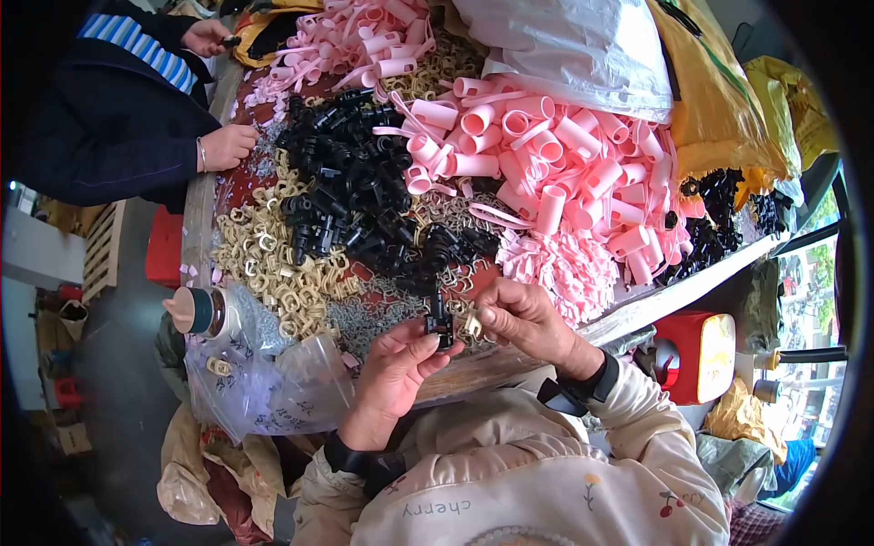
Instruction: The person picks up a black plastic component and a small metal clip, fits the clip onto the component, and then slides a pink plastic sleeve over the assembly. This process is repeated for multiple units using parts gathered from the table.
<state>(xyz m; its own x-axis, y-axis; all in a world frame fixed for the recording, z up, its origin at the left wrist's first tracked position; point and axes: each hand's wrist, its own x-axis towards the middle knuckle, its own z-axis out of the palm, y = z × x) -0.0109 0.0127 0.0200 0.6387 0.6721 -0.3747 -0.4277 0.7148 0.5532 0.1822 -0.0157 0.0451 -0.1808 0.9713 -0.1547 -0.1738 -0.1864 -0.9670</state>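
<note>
- Clock directions run from the black part (439, 326), which is the centre; 12 is the table's far side.
- Left hand (391, 371): at 7 o'clock, thumb and fingers pinching the black part by its squarish near end; its narrow stem points to 12.
- Right hand (528, 320): at 3 o'clock, thumb and index finger pinching a beige ring (472, 322), the other fingers curled in.
- The beige ring is just beside the black part; I cannot tell if the 2 touch.
- Black pile (341, 173): 11 o'clock, on the table (651, 296).
- Beige pile (282, 291): 10 o'clock, with grey bits (360, 320) between it and the left hand.
- Pink tubes (583, 182): heaped at 1 o'clock, a white sack (574, 55) beyond them.
- Pink tabs (555, 268): 2 o'clock, near the right hand.
- Clear bag (314, 378): 8 o'clock, at the table's near edge; a lidded jar (211, 311) at 9.
- Red-and-yellow can (715, 357): 3 o'clock, off the table.
- Co-worker: 10 o'clock, 1 hand (228, 147) at the table, the other (206, 38) holding a small dark thing (231, 42).
</note>
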